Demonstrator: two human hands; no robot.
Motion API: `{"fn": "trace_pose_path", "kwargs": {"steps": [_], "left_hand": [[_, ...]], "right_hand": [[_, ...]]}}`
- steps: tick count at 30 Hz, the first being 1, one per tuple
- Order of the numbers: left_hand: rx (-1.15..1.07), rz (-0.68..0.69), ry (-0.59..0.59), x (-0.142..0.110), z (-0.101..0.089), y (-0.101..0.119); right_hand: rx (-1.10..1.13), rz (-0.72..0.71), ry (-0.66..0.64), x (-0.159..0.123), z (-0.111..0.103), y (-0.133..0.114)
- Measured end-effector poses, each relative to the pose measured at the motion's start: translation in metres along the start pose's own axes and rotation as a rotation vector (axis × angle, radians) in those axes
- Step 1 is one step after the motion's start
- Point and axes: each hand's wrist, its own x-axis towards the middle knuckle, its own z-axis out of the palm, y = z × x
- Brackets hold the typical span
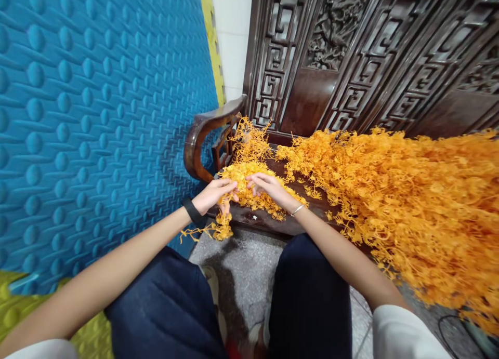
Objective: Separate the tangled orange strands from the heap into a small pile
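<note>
My left hand (215, 194), with a black band at the wrist, is closed on a bunch of orange branching strands (223, 225) that hangs down past the bench's front edge. Facing it from the right is my right hand (268, 187), a silver bangle at its wrist. Its fingers are bent in a pinch, and whatever lies between them is too small to make out. A small gap separates the two hands. Below and behind them a pile of yellow-orange frilly pieces (249, 171) lies on the dark wooden bench (268, 221).
A large heap of orange frilly pieces (421, 203) covers the bench to the right. More thin orange strands (251, 143) lie by the curved wooden armrest (195, 141). Behind stands a carved backrest (312, 94). Blue padded mat (97, 115) is at the left.
</note>
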Motion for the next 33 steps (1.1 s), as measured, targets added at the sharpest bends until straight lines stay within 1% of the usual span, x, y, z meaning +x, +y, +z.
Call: {"fn": "trace_pose_path", "kwargs": {"steps": [1, 3, 5, 6, 7, 8, 9, 11, 12, 13, 14, 18, 20, 22, 24, 27, 29, 33], "left_hand": [[0.01, 0.002, -0.004, 0.0, 0.002, 0.0], [0.044, -0.002, -0.018, -0.001, 0.006, -0.001], [0.076, -0.019, -0.024, -0.002, 0.012, -0.002], [0.076, -0.008, -0.004, -0.002, 0.015, -0.002], [0.064, 0.029, 0.034, -0.002, 0.017, -0.002], [0.048, 0.095, 0.09, -0.001, 0.019, -0.002], [0.04, 0.179, 0.153, -0.001, 0.02, -0.001], [0.059, 0.344, 0.246, 0.0, 0.02, 0.001], [0.082, 0.393, 0.258, 0.001, 0.019, 0.002], [0.102, 0.407, 0.243, 0.001, 0.018, 0.002], [0.114, 0.389, 0.206, 0.001, 0.017, 0.002], [0.152, 0.197, 0.024, 0.0, 0.013, 0.001], [0.192, 0.178, -0.021, -0.001, 0.014, 0.001], [0.228, 0.205, -0.042, -0.001, 0.015, 0.002], [0.258, 0.242, -0.033, -0.002, 0.018, 0.003], [0.336, 0.268, 0.041, -0.003, 0.023, 0.006], [0.355, 0.24, 0.095, -0.002, 0.027, 0.008], [0.226, 0.17, 0.155, 0.004, 0.035, 0.012]], "right_hand": [[0.104, 0.023, -0.028, -0.003, 0.004, -0.005], [0.196, 0.025, -0.039, -0.008, 0.014, -0.015], [0.174, -0.015, 0.042, -0.013, 0.023, -0.022], [0.151, -0.046, 0.101, -0.015, 0.026, -0.024], [0.128, -0.077, 0.154, -0.017, 0.028, -0.026], [0.109, -0.103, 0.188, -0.018, 0.029, -0.027], [0.091, -0.118, 0.19, -0.019, 0.029, -0.028], [0.061, -0.123, 0.142, -0.021, 0.028, -0.029], [0.05, -0.117, 0.115, -0.022, 0.027, -0.029], [0.044, -0.11, 0.093, -0.023, 0.025, -0.029], [0.037, -0.107, 0.08, -0.023, 0.024, -0.028], [0.005, -0.113, 0.032, -0.023, 0.021, -0.025], [0.012, -0.121, 0.016, -0.023, 0.021, -0.024], [0.036, -0.119, 0.019, -0.022, 0.02, -0.024], [0.048, -0.104, 0.037, -0.022, 0.019, -0.026], [0.013, -0.084, 0.108, -0.02, 0.017, -0.029], [-0.02, -0.086, 0.178, -0.018, 0.018, -0.028], [0.013, -0.062, 0.299, -0.01, 0.028, -0.022]]}}
